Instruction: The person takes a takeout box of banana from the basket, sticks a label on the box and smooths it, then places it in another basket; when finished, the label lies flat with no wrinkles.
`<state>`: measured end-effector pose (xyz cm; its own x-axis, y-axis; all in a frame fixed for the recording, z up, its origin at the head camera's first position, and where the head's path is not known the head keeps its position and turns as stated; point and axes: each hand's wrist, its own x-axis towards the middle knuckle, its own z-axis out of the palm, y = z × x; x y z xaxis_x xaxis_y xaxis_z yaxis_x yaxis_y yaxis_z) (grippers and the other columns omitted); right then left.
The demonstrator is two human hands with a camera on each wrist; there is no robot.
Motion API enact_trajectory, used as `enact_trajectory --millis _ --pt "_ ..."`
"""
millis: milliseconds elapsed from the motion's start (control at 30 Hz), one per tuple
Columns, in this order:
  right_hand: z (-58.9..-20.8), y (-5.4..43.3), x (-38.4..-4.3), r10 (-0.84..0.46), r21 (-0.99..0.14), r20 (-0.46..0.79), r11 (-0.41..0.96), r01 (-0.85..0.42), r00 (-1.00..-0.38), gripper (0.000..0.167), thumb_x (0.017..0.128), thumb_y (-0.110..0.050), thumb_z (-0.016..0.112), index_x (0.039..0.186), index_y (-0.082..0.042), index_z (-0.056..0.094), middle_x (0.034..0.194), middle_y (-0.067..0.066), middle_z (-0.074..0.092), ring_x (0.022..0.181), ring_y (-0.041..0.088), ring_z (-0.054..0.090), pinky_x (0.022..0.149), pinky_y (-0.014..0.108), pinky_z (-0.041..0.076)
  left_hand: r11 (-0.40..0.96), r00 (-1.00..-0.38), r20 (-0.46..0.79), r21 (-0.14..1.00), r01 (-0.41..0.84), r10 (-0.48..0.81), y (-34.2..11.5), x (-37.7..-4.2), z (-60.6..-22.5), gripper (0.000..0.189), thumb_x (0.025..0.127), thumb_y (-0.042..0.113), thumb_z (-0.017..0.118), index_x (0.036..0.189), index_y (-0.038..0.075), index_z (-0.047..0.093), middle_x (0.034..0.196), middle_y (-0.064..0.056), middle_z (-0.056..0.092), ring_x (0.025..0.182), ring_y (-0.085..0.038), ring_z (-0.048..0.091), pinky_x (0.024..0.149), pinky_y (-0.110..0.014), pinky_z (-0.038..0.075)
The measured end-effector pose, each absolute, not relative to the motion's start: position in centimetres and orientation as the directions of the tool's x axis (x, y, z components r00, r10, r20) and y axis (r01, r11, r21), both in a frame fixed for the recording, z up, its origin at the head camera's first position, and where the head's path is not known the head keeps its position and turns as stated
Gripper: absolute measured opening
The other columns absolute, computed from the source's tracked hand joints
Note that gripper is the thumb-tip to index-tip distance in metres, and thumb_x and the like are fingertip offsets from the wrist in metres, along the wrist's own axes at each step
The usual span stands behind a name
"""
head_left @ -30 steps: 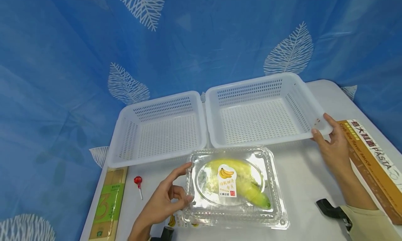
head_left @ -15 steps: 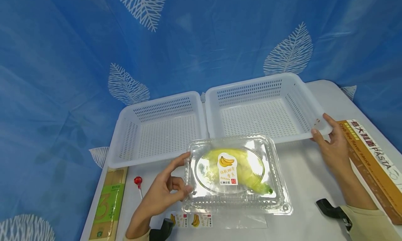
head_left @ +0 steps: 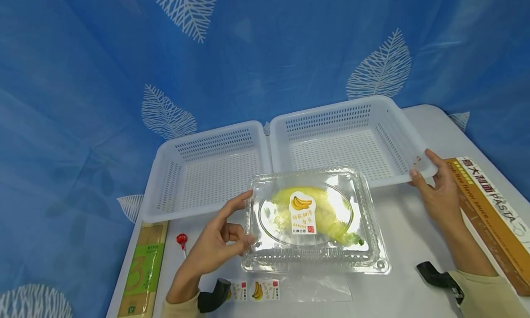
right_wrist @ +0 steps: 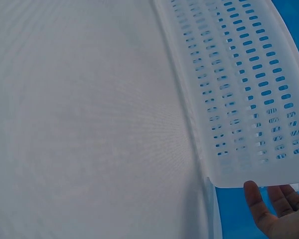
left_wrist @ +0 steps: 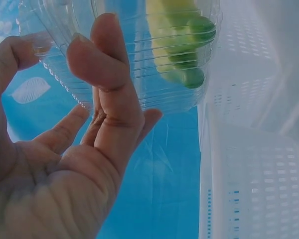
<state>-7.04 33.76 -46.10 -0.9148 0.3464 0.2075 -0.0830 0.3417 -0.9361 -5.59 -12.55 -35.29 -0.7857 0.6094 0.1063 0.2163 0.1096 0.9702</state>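
Observation:
My left hand [head_left: 219, 242] grips the left edge of a clear plastic clamshell box [head_left: 265, 258], which is raised above the table. Inside lie bananas [head_left: 327, 212], yellow with green ends, behind a banana label [head_left: 302, 212] on the lid. In the left wrist view, curled fingers [left_wrist: 117, 119] reach under the box, and the green stem ends show through its ridged wall. With thumb and fingers, my right hand [head_left: 440, 198] holds the near right corner of the right white basket [head_left: 343, 120]. The box's far edge overlaps that basket's near rim in the head view.
A second white basket [head_left: 207, 170] stands to the left. Noodles in a green-banded pack [head_left: 142, 272] and a red lollipop [head_left: 182, 239] lie at left. A pasta box [head_left: 492, 216] is at right, and a banana sticker sheet [head_left: 265, 290] lies in front.
The clamshell box has risen and moved away from me towards the right basket, in my left hand. More of the sticker sheet shows beneath it. My right hand stays on the basket corner.

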Motion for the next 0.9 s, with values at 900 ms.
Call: enact_trajectory --millis 900 --pt "-46.3 33.9 -7.2 0.360 -0.937 0.222 0.337 -0.095 -0.906 0.063 0.099 -0.007 0.055 0.154 -0.021 0.028 0.145 0.001 0.043 0.115 -0.007 0.048 0.079 0.004 0.047 0.228 -0.786 0.024 0.951 0.208 0.618 -9.4 -11.5 -32.3 0.079 0.092 0.006 0.066 0.156 0.028 0.025 0.154 -0.015 0.030 0.063 -0.016 0.066 0.064 -0.036 0.056"
